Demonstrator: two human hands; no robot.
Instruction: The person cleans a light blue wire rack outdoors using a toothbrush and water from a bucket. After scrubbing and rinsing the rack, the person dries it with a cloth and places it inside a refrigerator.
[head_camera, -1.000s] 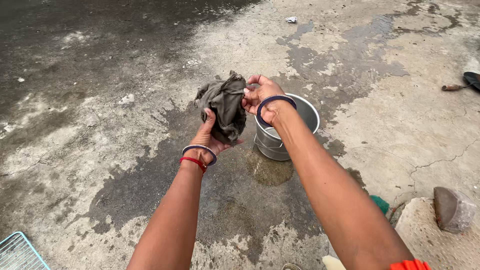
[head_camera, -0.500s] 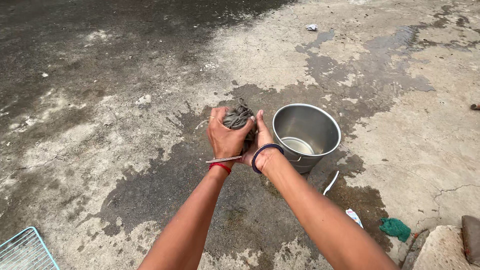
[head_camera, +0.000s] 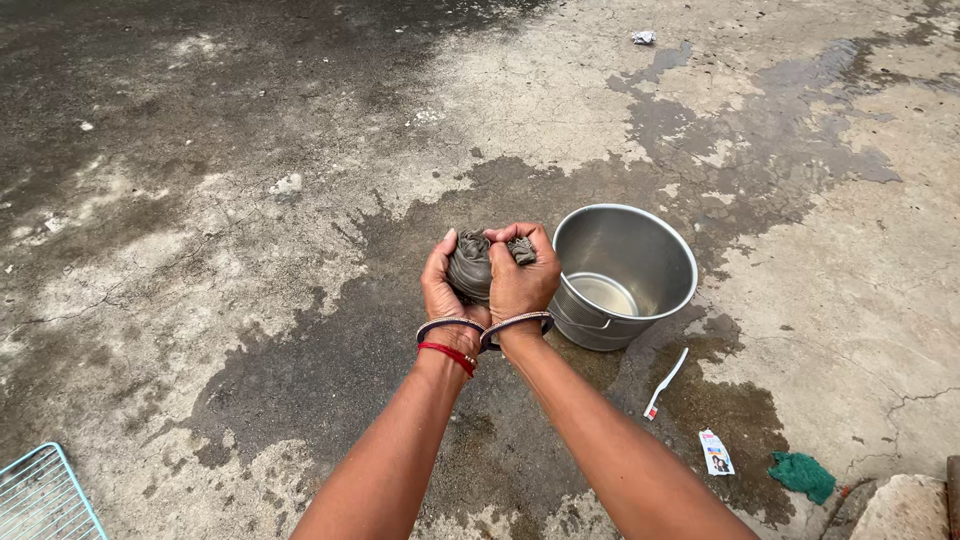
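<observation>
Squeezing a grey cloth, both hands grip tight; small white sachet lies near toothbrush.

Cloth, dark grey, bunched between left hand and right hand.
Bangles: red and dark on left wrist, dark on right.
Pail, silver steel, at 3 o'clock of the hands.
Toothbrush, white, red tip.
Rag, green, at 4 o'clock.
Wire rack, pale blue, at 8 o'clock.
Concrete ground, beige, dark wet patches.
</observation>
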